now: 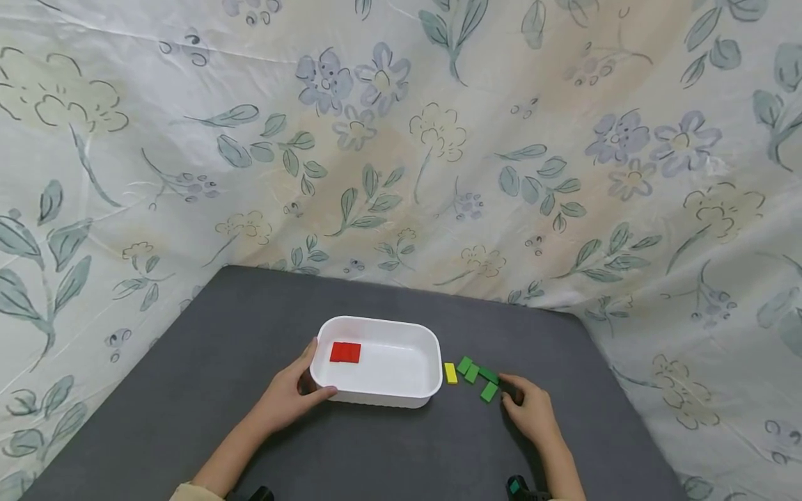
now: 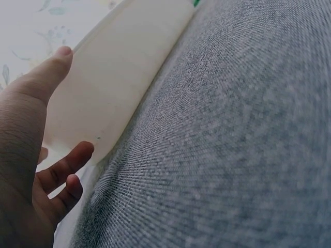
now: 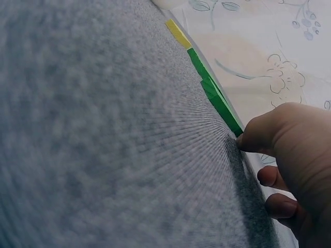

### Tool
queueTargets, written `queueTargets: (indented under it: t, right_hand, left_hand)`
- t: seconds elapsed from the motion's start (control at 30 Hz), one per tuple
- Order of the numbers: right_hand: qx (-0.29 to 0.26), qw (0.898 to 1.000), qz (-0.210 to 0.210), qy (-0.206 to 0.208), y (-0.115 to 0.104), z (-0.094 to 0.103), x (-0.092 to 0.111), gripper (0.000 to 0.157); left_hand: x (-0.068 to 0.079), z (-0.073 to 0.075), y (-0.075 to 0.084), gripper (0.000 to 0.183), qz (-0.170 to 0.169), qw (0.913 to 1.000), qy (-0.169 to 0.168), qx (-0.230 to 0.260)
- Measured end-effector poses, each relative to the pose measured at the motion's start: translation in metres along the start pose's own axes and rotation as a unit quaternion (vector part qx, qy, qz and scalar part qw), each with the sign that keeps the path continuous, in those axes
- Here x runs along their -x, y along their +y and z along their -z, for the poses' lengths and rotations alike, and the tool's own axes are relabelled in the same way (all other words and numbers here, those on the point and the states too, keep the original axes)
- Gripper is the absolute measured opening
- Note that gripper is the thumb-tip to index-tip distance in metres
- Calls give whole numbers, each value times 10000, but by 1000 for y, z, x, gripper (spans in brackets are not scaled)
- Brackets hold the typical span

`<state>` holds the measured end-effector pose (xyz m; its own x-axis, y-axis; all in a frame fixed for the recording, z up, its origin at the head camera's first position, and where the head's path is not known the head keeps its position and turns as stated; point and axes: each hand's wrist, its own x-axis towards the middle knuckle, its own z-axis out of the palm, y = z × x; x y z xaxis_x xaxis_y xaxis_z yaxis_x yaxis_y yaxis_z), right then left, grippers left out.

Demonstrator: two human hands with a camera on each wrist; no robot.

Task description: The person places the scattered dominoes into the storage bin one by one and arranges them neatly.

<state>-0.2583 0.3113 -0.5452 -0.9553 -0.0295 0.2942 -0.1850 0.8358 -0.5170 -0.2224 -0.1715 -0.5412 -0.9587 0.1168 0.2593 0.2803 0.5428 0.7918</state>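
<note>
My left hand [image 1: 287,393] holds the left end of a white plastic tub [image 1: 376,401], thumb at its front rim and fingers around the left side. In the left wrist view, the thumb and fingertips lie against the tub's pale outer wall [image 2: 119,67]. Red blocks [image 1: 345,353] lie side by side inside, toward the left. Beyond the tub's right end, my right hand [image 1: 531,410] is down at a cluster of small green blocks [image 1: 472,374]. Its index fingertip meets a darker green block [image 1: 488,375], and its thumb is beside another green block [image 1: 489,392].
A yellow block [image 1: 450,374] lies between the tub and the green blocks. All this is on a dark grey cloth-covered table [image 1: 388,459]. Floral fabric [image 1: 401,139] hangs along the table's back and sides.
</note>
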Motion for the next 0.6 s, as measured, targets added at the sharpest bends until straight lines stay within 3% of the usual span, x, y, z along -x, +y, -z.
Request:
queueTargets:
  t: [0.3, 0.6]
  right_hand:
    - [74, 9999, 101, 3, -1, 0, -2, 38]
    - [106, 9960, 648, -611, 4, 2, -12, 58]
  left_hand:
    - [0, 1, 3, 107, 3, 10000, 13, 42]
    - [0, -1, 0, 107, 16, 10000, -12, 80]
